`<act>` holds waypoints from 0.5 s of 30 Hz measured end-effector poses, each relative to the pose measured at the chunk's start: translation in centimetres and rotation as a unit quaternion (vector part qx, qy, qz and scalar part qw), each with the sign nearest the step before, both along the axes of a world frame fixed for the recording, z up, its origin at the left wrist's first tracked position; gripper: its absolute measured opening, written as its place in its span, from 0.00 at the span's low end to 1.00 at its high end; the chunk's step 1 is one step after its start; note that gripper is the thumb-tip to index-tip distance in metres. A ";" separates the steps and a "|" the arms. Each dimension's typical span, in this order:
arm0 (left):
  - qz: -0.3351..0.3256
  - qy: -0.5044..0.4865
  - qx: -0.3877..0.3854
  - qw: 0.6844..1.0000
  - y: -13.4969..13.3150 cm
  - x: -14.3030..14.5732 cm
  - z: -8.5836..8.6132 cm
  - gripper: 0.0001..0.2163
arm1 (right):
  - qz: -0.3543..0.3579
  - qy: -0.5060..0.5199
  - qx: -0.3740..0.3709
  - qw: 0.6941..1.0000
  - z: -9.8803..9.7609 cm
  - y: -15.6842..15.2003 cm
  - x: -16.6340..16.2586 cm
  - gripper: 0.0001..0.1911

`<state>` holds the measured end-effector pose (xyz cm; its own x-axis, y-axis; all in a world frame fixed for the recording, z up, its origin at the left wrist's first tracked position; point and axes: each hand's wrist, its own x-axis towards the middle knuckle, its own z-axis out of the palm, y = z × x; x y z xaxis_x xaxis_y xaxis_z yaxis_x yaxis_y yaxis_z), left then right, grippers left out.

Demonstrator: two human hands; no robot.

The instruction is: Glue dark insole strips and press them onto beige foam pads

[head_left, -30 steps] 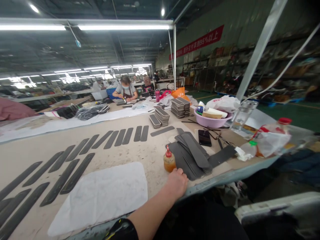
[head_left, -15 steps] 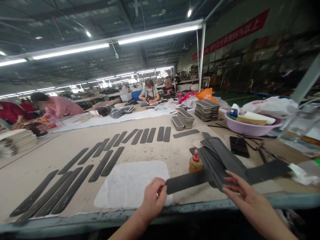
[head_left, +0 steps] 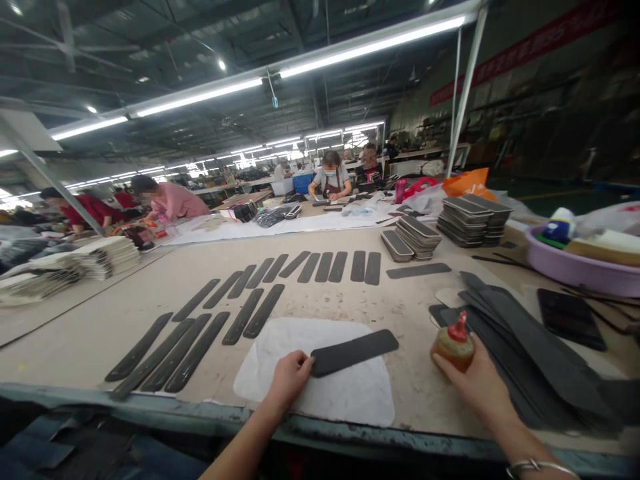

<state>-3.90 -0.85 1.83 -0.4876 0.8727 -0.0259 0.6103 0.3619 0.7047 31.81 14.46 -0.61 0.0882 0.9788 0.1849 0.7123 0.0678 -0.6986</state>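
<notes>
Table (head_left: 350, 300) runs long and wide through the view, its beige surface scuffed. Rows of dark strips (head_left: 240, 313) lie flat over its left and middle portions, side by side, with no hand on them. An overlapped pile of longer dark pieces (head_left: 530, 347) lies at the right, near the front edge. A white sheet (head_left: 345, 400) lies flat at front centre, just in from that edge. A lilac basin (head_left: 575, 270) stands at far right, and a black phone (head_left: 570, 309) lies flat in front of it. One single strip (head_left: 354, 351) rests on the white sheet at a slight angle, its right end at or just past the sheet's border. The left hand (head_left: 289, 377) pinches the near left end of this single strip between thumb and fingers, and the strip stays flat on the sheet. The right hand (head_left: 475, 383) is curled around the amber bottle (head_left: 454, 345) from behind. The bottle stands upright, red nozzle uppermost, on the bare table between the white sheet and the pile. Other people work at tables well beyond, with their hands on their own work.
</notes>
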 end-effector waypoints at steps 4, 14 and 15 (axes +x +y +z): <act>-0.068 0.144 0.075 0.984 -1.3 -0.5 -0.2 0.08 | -0.022 -0.039 -0.032 0.998 -0.5 -0.3 -0.5 0.51; -0.225 0.236 0.169 0.930 -2.6 -0.5 -2.5 0.10 | 0.043 -0.009 0.006 0.999 5.3 1.7 -2.4 0.43; -0.226 0.237 0.169 0.930 -2.5 -0.5 -2.6 0.10 | 0.037 0.013 0.011 0.999 6.6 1.2 -3.2 0.45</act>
